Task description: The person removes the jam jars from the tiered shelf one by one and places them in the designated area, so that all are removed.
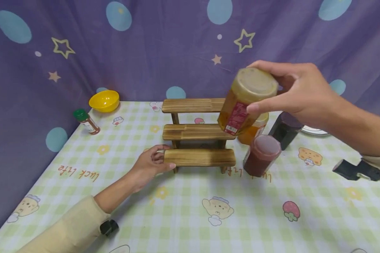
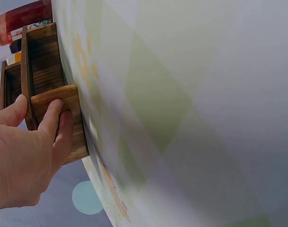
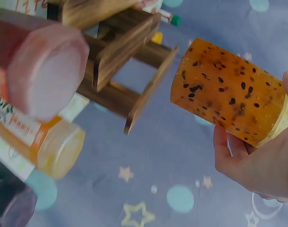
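Observation:
My right hand point(image 1: 299, 89) holds a jar point(image 1: 248, 100) in the air, gripping it near its pale lid; the jar is tilted, with a red label. In the right wrist view, dark seeds dot the jar's orange filling point(image 3: 224, 90). A three-tier wooden rack point(image 1: 198, 157) stands on the table, and the raised jar overlaps the right end of its upper shelves in the head view. With thumb and fingers, my left hand point(image 1: 149, 167) grips the left end of the lowest shelf. In the left wrist view, the fingertips press against the rack's side board point(image 2: 70, 111).
Right of the rack stand a reddish jar point(image 1: 262, 156), an orange jar point(image 1: 247, 136) and a dark jar point(image 1: 285, 130). Behind the dark one, a plate point(image 1: 316, 131) shows partly. At the back left are a yellow bowl point(image 1: 104, 102) and a green-capped spice bottle point(image 1: 88, 122). A purple curtain point(image 1: 190, 49) hangs behind.

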The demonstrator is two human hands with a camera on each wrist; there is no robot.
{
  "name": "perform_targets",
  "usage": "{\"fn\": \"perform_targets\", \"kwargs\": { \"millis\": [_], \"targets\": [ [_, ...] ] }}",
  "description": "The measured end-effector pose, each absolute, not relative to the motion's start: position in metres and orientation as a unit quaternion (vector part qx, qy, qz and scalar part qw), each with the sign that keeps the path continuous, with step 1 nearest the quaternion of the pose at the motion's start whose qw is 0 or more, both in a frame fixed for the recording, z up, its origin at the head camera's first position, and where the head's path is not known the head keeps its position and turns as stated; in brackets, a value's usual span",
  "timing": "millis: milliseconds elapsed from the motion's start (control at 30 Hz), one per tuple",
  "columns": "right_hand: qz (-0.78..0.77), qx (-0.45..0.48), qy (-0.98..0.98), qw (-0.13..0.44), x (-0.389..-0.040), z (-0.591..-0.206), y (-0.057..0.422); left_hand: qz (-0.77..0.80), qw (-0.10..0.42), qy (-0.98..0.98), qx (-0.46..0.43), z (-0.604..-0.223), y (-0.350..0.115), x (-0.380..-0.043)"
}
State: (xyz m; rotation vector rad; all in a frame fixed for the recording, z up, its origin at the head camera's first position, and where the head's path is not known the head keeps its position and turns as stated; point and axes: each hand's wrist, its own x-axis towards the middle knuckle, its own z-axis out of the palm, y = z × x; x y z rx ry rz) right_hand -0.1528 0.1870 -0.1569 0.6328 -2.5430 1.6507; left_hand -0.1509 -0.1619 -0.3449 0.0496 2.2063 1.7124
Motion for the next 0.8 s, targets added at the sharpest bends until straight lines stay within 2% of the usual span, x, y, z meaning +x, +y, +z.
{"fn": "perform_targets", "kwargs": {
  "millis": [267, 400, 667, 800],
  "targets": [
    [0.664, 0.199, -0.72, 0.041, -0.158, -0.17, 0.241, 0.605, 0.172, 0.777, 0.022, -0.344, -0.164, -0.15],
    [0.653, 0.194, -0.729, 0.061, -0.156, -0.176, 0.26, 0.607, 0.172, 0.775, 0.023, -0.344, -0.163, -0.151],
    [0.628, 0.232, -0.742, 0.033, -0.153, -0.198, 0.293, 0.607, 0.171, 0.776, 0.022, -0.345, -0.162, -0.151],
    [0.657, 0.266, -0.704, 0.052, -0.158, -0.217, 0.315, 0.606, 0.171, 0.777, 0.019, -0.346, -0.163, -0.151]
  ]
}}
